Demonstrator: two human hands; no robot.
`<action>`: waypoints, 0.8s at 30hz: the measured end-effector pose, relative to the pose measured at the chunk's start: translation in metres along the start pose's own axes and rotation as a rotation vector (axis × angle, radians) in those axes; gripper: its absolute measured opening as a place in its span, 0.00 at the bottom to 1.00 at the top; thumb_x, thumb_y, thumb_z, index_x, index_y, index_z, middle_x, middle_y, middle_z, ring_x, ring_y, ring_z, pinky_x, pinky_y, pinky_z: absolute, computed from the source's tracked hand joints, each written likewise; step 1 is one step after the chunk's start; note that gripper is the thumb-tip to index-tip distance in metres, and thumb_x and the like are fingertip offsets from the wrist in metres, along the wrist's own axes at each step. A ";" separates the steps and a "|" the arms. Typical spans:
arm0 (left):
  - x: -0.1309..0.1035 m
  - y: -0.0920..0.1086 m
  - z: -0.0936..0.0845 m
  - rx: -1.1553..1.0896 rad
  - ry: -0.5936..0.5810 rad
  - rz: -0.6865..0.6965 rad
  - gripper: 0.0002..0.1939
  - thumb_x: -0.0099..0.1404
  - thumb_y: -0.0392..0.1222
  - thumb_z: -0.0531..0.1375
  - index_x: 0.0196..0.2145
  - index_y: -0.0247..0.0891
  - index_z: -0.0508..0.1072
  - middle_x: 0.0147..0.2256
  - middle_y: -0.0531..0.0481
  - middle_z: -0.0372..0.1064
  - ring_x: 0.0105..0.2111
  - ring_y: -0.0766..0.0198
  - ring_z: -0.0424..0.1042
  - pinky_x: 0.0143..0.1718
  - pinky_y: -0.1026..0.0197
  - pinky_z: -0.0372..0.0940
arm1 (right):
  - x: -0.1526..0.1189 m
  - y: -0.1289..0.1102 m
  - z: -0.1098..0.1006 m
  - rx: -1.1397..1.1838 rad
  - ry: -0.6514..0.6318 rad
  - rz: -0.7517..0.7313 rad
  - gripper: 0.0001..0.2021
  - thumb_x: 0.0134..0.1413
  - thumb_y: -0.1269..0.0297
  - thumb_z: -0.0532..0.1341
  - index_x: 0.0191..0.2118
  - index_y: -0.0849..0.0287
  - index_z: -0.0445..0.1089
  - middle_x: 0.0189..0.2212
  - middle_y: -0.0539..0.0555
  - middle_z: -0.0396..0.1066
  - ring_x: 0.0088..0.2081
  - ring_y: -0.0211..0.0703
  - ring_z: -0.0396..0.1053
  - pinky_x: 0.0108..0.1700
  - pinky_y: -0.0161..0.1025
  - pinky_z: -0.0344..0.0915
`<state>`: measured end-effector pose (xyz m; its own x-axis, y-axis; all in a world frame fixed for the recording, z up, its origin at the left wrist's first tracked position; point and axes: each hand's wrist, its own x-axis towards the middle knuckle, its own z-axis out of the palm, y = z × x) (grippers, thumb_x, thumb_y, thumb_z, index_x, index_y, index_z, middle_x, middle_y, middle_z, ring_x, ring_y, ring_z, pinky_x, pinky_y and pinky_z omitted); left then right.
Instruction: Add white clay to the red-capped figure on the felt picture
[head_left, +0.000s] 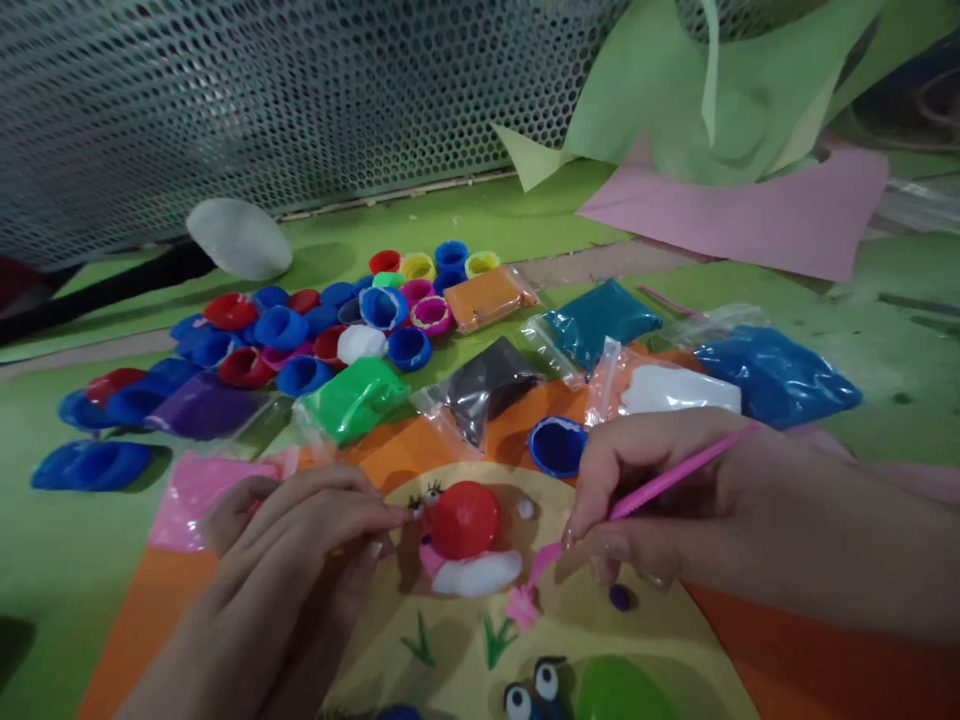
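Note:
My right hand (pixel 675 510) grips a pink plastic clay modelling tool (pixel 675 475). The tool's flat tip points down at a small pink clay flower (pixel 523 606) on a round pale-yellow sheet (pixel 442 690). My left hand (pixel 307 550) is closed, its fingertips at the small eyes of a clay snail figure (pixel 465 522) with a red cap-like shell and a white strip below. Whether those fingers pinch anything is hidden. Close by lie a white clay bit (pixel 526 509), a purple clay ball (pixel 619 597) and green clay grass blades (pixel 495 640).
Many coloured bottle caps (pixel 281 328) lie at the back left. Bags of clay, including green (pixel 356 400), black (pixel 491 385), teal (pixel 604 318) and blue (pixel 776 370), ring the orange sheet (pixel 142 640). Pink paper (pixel 750 225) lies at the back right. Another figure with a green shell (pixel 622 690) is nearest me.

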<state>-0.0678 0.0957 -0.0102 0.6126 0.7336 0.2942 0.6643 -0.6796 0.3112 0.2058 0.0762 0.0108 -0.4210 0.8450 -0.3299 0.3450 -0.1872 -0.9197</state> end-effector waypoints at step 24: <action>0.002 -0.002 -0.009 -0.080 -0.124 0.050 0.11 0.64 0.28 0.49 0.42 0.41 0.62 0.39 0.50 0.65 0.40 0.62 0.63 0.43 0.60 0.54 | -0.001 0.014 -0.008 0.657 -0.358 -0.015 0.10 0.59 0.66 0.59 0.46 0.55 0.71 0.39 0.52 0.73 0.33 0.33 0.70 0.35 0.27 0.65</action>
<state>-0.0714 0.0985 -0.0015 0.6957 0.6901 0.1992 0.5981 -0.7101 0.3716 0.2177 0.0767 0.0001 -0.7074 0.6562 -0.2625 -0.1880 -0.5328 -0.8251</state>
